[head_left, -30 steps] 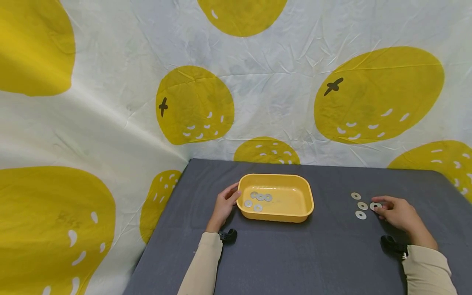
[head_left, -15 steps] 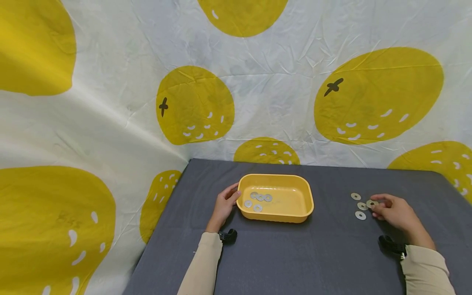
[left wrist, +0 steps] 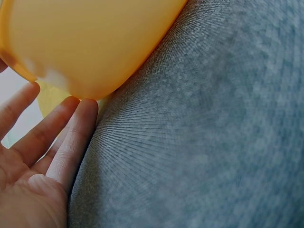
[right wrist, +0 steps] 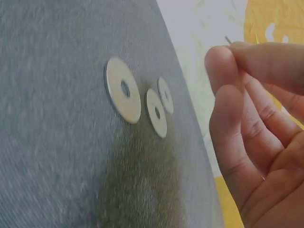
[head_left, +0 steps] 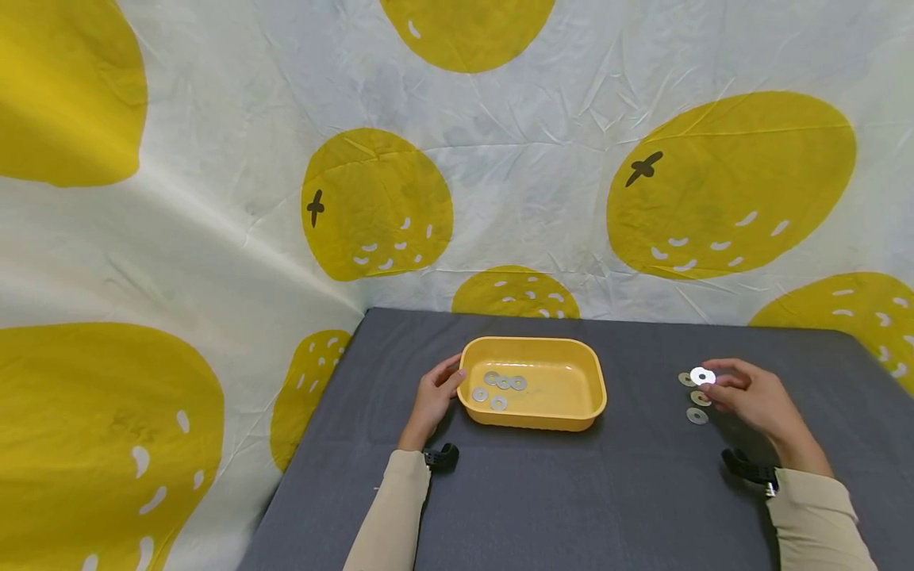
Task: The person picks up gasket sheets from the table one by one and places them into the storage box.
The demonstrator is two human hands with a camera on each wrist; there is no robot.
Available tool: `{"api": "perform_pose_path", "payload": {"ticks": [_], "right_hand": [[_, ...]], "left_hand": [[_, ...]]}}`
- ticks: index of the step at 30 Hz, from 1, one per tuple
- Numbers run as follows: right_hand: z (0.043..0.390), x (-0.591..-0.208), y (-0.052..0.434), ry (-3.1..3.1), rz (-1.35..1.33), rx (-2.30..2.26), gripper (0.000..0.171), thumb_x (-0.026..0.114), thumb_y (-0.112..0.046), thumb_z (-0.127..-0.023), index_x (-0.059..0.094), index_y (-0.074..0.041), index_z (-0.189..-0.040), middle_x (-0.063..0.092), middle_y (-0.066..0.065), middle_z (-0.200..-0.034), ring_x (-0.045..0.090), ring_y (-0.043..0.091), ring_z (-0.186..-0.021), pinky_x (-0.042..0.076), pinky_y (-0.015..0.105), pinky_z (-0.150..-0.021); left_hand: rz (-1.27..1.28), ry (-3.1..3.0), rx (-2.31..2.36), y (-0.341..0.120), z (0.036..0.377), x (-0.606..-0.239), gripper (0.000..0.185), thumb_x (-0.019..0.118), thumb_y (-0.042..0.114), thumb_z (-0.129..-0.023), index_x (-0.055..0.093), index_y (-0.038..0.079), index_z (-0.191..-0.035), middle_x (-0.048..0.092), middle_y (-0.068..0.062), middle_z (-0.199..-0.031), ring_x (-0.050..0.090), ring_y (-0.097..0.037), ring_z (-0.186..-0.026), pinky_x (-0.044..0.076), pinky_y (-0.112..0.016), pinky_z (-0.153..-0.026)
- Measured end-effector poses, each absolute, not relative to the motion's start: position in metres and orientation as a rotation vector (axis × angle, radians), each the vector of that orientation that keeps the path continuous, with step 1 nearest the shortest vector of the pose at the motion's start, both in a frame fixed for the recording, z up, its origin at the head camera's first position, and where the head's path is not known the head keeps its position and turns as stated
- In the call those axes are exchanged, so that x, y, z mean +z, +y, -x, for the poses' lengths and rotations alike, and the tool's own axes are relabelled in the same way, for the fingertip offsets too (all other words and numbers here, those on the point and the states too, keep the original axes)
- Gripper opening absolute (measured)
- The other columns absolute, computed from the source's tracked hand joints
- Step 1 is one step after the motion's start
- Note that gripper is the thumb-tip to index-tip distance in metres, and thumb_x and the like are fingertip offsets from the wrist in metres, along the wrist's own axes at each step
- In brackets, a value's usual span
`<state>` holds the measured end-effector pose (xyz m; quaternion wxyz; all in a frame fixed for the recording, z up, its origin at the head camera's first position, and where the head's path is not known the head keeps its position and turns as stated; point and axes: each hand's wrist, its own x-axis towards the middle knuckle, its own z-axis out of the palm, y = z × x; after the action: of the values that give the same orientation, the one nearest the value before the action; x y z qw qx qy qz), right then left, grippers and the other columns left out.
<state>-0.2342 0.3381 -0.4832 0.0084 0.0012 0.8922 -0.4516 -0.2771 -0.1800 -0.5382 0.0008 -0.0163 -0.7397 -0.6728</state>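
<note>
My left hand (head_left: 431, 403) is at the left end of the yellow tray (head_left: 531, 423), thumb at the rim. In the left wrist view its straight fingers (left wrist: 61, 152) touch the outer wall. My right hand (head_left: 757, 400) pinches a flat metal washer (head_left: 694, 377) between thumb and fingertips, raised above the cloth. Seen from the right wrist, only a thin edge of that washer (right wrist: 228, 40) shows past the fingertips. Three more washers lie below and left of this hand; the nearest one (right wrist: 123, 91) is in front, with another washer (right wrist: 156, 113) behind it.
Inside the tray, several washers (head_left: 519, 383) lie flat toward its left side. Dark grey cloth (head_left: 543, 500) covers the table. A white curtain (head_left: 528, 222) with yellow fruit prints hangs behind the table and along its left.
My right hand has lifted the pinched washer and shifted left and away from me; the washer now overlaps the far one on the cloth. The left hand and tray stay put.
</note>
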Motion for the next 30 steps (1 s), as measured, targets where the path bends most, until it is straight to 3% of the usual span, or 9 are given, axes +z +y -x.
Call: {"api": "perform_pose_path", "payload": {"ticks": [4,11,21,25,30], "right_hand": [[0.235,-0.48,0.333,2.753,0.058,-1.498,0.054,0.073,-0.024,-0.097,0.051,0.004,-0.138,0.076,0.0,-0.089,0.073,0.009,-0.078,0.061,0.026,-0.068],[0.237,-0.478,0.324,2.734,0.191,-1.591,0.039,0.072,-0.016,-0.097,0.061,-0.013,-0.134,0.075,-0.005,-0.086,0.073,0.01,-0.076,0.06,0.025,-0.067],[0.24,-0.476,0.301,2.669,0.311,-1.641,0.044,0.07,-0.013,-0.098,0.056,0.003,-0.136,0.073,-0.005,-0.086,0.072,0.009,-0.078,0.06,0.026,-0.068],[0.24,-0.476,0.291,2.622,0.325,-1.703,0.042,0.071,-0.008,-0.096,0.057,0.005,-0.134,0.075,-0.004,-0.085,0.072,0.008,-0.076,0.059,0.025,-0.067],[0.241,-0.473,0.28,2.58,0.268,-1.702,0.047,0.073,-0.013,-0.095,0.055,0.005,-0.134,0.076,-0.005,-0.086,0.073,0.01,-0.077,0.06,0.027,-0.069]], "left_hand": [[0.047,-2.323,-2.111,-0.18,0.277,-0.538,0.043,0.068,0.034,-0.1,0.063,0.025,-0.141,0.068,-0.012,-0.129,0.067,-0.021,-0.111,0.06,-0.028,-0.086],[0.049,-2.326,-2.105,-0.18,0.277,-0.538,0.043,0.068,0.032,-0.1,0.063,0.024,-0.142,0.068,-0.013,-0.128,0.067,-0.02,-0.11,0.06,-0.028,-0.085],[0.071,-2.317,-2.112,-0.18,0.278,-0.538,0.041,0.067,0.029,-0.101,0.063,0.024,-0.142,0.068,-0.013,-0.13,0.067,-0.027,-0.115,0.06,-0.028,-0.085],[0.075,-2.315,-2.112,-0.18,0.278,-0.538,0.041,0.067,0.029,-0.101,0.063,0.023,-0.142,0.068,-0.014,-0.13,0.067,-0.028,-0.115,0.059,-0.027,-0.085],[0.07,-2.314,-2.111,-0.18,0.278,-0.538,0.041,0.066,0.027,-0.101,0.063,0.023,-0.142,0.068,-0.014,-0.129,0.067,-0.025,-0.113,0.06,-0.028,-0.085]]}}
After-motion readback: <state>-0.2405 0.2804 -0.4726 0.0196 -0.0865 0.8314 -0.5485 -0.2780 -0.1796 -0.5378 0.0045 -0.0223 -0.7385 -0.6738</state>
